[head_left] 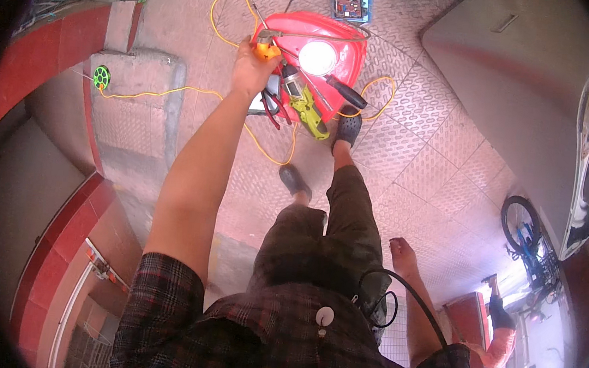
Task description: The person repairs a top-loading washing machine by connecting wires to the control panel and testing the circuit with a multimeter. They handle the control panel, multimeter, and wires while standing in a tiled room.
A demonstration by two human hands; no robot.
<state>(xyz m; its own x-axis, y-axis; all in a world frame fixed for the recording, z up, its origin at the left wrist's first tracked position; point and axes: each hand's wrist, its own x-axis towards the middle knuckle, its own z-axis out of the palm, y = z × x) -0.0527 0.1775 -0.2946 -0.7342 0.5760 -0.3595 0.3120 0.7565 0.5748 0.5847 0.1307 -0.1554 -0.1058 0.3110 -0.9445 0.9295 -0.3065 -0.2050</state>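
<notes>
Plaid shirt (258,337) — left fingers (245,51) round orange piece (268,51) — red rim (285,19), floor (200,61) alongside

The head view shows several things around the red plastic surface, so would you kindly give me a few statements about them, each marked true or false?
1. The left hand grips a yellow piece. True.
2. The right hand rests on the red plastic surface. False: it is apart from it, beside the person's leg.
3. A round green reel lies left of the red plastic surface. True.
4. The power tool is bright blue. False: it is mostly yellow-green.
5. The bicycle shows toward the right of the picture. True.
</notes>
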